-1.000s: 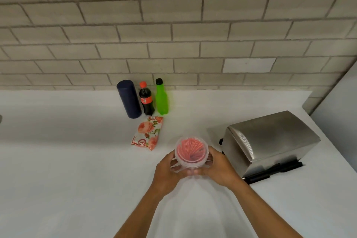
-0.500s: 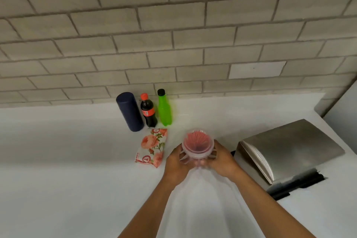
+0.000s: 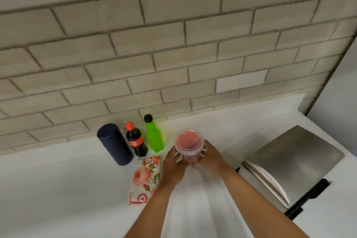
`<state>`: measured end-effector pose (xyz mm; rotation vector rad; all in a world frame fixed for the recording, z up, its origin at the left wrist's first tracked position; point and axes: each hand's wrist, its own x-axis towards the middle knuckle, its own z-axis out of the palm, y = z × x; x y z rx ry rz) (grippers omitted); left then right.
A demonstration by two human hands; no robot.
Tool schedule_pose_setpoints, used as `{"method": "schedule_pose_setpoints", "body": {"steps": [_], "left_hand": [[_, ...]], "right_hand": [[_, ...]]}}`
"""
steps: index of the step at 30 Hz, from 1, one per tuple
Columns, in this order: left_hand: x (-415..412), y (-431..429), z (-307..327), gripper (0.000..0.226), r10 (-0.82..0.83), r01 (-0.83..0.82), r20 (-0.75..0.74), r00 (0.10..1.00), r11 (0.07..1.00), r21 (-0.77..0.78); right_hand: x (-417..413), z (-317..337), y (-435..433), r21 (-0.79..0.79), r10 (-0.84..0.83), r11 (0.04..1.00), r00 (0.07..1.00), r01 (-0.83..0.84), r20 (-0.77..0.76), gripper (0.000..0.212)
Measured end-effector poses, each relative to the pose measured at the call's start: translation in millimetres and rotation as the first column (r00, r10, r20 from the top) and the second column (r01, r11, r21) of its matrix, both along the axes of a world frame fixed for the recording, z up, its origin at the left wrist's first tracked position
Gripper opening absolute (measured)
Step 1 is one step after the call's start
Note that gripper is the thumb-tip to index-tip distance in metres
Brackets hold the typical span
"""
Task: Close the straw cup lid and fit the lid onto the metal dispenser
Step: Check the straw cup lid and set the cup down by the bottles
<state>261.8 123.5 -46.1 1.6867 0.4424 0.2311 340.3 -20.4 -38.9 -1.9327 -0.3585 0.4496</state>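
Both hands are wrapped around a clear straw cup (image 3: 189,145) full of pink straws, held over the white counter (image 3: 58,189) a little in front of the brick wall (image 3: 154,44). The left hand (image 3: 172,164) clasps the cup's left side and the right hand (image 3: 211,157) its right side, fingers curled against the plastic — each hand is closed on the cup, and the fingertips meet below it. Whether the cup's lid is fully seated cannot be told from above; the top looks like a clear round rim with the straws showing through. To the right, well apart from the hands, sits the metal dispenser (image 3: 293,162), its brushed cover sloping down toward a black base. Left of the cup, near the wall, stand a dark blue cylinder (image 3: 115,144), a cola bottle (image 3: 136,140) with a red cap and a green bottle (image 3: 153,135) with a black cap — side by side. A flowered packet (image 3: 144,177) lies flat in front of them, just beside the left wrist.
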Motion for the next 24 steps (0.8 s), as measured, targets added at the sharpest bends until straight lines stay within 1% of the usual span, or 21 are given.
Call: {"method": "schedule_pose_setpoints", "body": {"steps": [3, 9, 13, 15, 17, 20, 24], "left_hand": [[14.8, 3.3, 1.2, 0.058, 0.016, -0.016, 0.01, 1.0, 1.0, 0.011], [35.3, 8.3, -2.3, 0.063, 0.066, -0.066, 0.025, 0.998, 0.998, 0.002], [42.8, 12.6, -6.2, 0.062, 0.073, -0.072, 0.023, 0.997, 0.997, -0.014], [45.3, 14.8, -9.7, 0.063, 0.083, -0.082, 0.026, 0.996, 0.996, -0.026], [48.2, 16.8, -13.3, 0.063, 0.094, -0.093, 0.025, 0.995, 0.995, -0.043], [51.3, 19.4, -16.8, 0.064, 0.097, -0.096, 0.031, 0.995, 0.995, -0.041], [49.2, 20.0, -20.5, 0.066, 0.101, -0.099, 0.026, 0.995, 0.993, -0.072]], "right_hand": [[12.2, 0.7, 6.2, 0.004, -0.019, 1.0, 1.0, 0.019, -0.018, 0.062], [32.5, -7.2, 19.4, -0.015, -0.074, 0.997, 0.995, 0.073, -0.066, 0.063], [41.0, -11.6, 24.8, -0.005, -0.081, 0.997, 0.993, 0.081, -0.081, 0.06], [42.7, -9.8, 27.2, 0.002, -0.082, 0.997, 0.991, 0.082, -0.102, 0.061], [43.2, -8.5, 29.0, -0.004, -0.085, 0.996, 0.991, 0.085, -0.102, 0.06], [45.2, -10.1, 31.1, 0.001, -0.083, 0.997, 0.992, 0.083, -0.099, 0.064], [43.9, -9.3, 31.7, -0.038, -0.074, 0.997, 0.991, 0.07, -0.109, 0.063]]}}
